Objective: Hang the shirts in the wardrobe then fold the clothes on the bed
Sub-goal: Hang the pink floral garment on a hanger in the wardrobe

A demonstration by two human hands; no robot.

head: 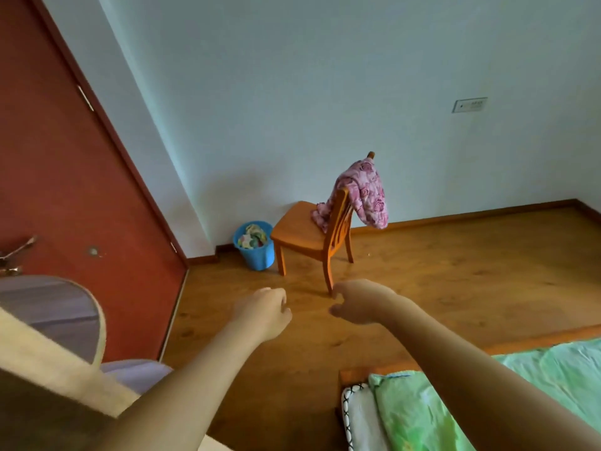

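A pink flowered garment (364, 190) hangs over the back of a wooden chair (305, 236) by the far wall. Both my arms reach out over the floor toward it. My left hand (265, 309) has loosely curled fingers and holds nothing. My right hand (357, 302) is also empty, fingers loosely bent, just in front of the chair's near leg. The corner of the bed (507, 395) with a green sheet lies at the lower right. No wardrobe is in view.
A blue bucket (257, 252) with crumpled cloth stands left of the chair. A red door (65, 177) fills the left side. A round-topped beige object (65, 327) sits at the lower left. Bare wooden floor (455, 281) stretches between bed and chair.
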